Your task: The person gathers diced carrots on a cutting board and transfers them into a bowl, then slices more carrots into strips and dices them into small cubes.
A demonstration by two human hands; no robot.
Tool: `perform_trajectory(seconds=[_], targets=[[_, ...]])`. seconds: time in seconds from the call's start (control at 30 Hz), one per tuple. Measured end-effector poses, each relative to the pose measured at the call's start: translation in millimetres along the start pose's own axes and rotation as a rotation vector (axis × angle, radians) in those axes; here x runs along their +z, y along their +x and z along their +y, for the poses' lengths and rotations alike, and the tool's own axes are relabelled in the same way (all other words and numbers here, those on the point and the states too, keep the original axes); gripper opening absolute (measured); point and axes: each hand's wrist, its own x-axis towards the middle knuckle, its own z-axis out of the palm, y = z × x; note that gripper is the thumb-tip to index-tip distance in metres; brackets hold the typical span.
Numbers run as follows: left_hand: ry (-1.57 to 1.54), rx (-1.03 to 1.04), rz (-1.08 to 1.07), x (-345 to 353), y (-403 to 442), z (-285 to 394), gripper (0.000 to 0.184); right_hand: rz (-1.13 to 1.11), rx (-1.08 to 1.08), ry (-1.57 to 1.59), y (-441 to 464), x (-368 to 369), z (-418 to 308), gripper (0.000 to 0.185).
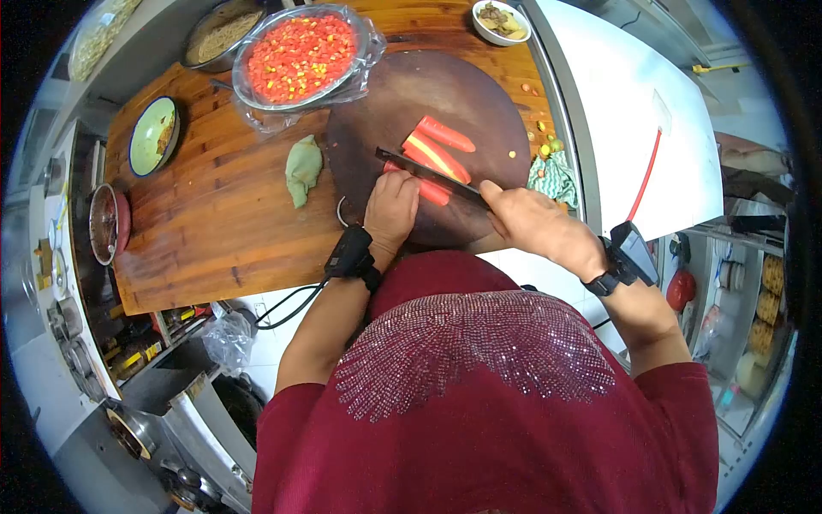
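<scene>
A round dark cutting board (368, 94) lies on the wooden table. My left hand (394, 206) is at the near side of the board, with curled fingertips holding down a piece of carrot (435, 193). In my right hand (535, 223) is the handle of a kitchen knife (432, 174). Its dark blade, seen nearly edge-on, runs from the right hand to just above the left fingertips. Beyond the blade lie a cut carrot half (437, 157), showing a yellow core, and another carrot piece (445, 134).
A bowl of diced carrot (300, 60) stands behind the board on plastic. A green cloth (304, 171) lies left of it; a checked cloth (553, 178) and scraps lie right. Around the table are a green bowl (154, 137), a red bowl (110, 224) and a white bowl (501, 23).
</scene>
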Motion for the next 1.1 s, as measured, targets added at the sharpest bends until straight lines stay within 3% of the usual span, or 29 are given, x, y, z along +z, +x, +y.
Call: perform_trajectory(seconds=[0.17, 0.27, 0.43, 0.67, 0.83, 0.93, 1.1], targets=[[-0.047, 0.009, 0.026, 0.1, -1.2, -1.5, 0.015, -0.036, -0.001, -0.057, 17.6, 34.7, 6.4, 0.024], [-0.037, 0.02, 0.009, 2.9, -3.2, -4.7, 0.015, 0.117, -0.01, -0.074, 31.6, 70.1, 15.4, 0.022], [-0.02, 0.024, 0.013, 0.1, -3.1, -4.1, 0.014, 0.134, -0.078, -0.045, 25.9, 41.6, 9.7, 0.021], [-0.027, 0.058, 0.058, -1.0, -2.2, -1.1, 0.014, -0.028, -0.027, 0.003, 4.8, 1.5, -1.6, 0.016], [-0.049, 0.037, 0.038, 1.0, -5.4, -2.6, 0.016, -0.047, 0.07, 0.006, 20.7, 42.0, 4.2, 0.014], [-0.022, 0.05, 0.04, 0.8, -2.8, -5.7, 0.016, 0.071, -0.045, -0.087, 19.8, 63.0, 5.1, 0.02], [-0.024, 0.058, 0.035, -2.1, -3.2, -1.7, 0.015, 0.226, -0.078, -0.055, 12.6, 65.0, 1.7, 0.015]])
